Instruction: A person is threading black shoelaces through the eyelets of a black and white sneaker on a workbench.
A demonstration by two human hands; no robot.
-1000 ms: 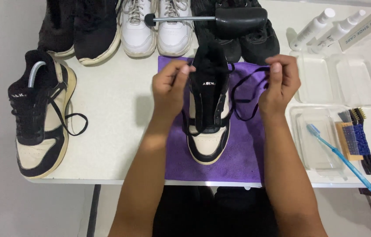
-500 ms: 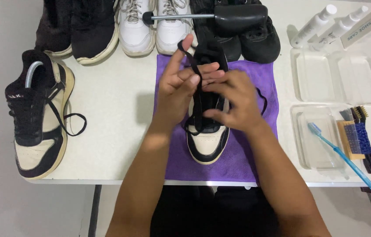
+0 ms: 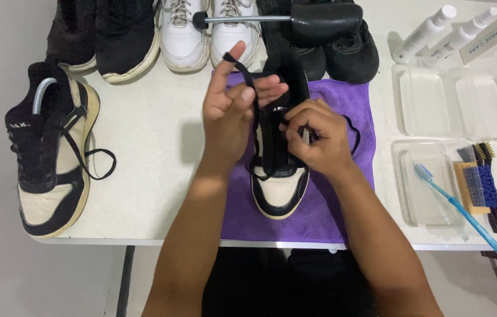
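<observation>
Hands meet over the black-and-cream sneaker [image 3: 278, 182] on the purple cloth [image 3: 342, 205]: left hand [image 3: 231, 117] raised, fingers pinching the black lace [image 3: 242, 69], right hand [image 3: 314, 136] curled, gripping lace at the tongue.

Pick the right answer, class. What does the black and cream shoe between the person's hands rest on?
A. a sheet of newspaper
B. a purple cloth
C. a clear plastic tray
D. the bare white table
B: the shoe lies on the purple cloth, which is spread flat on the white table.
</observation>
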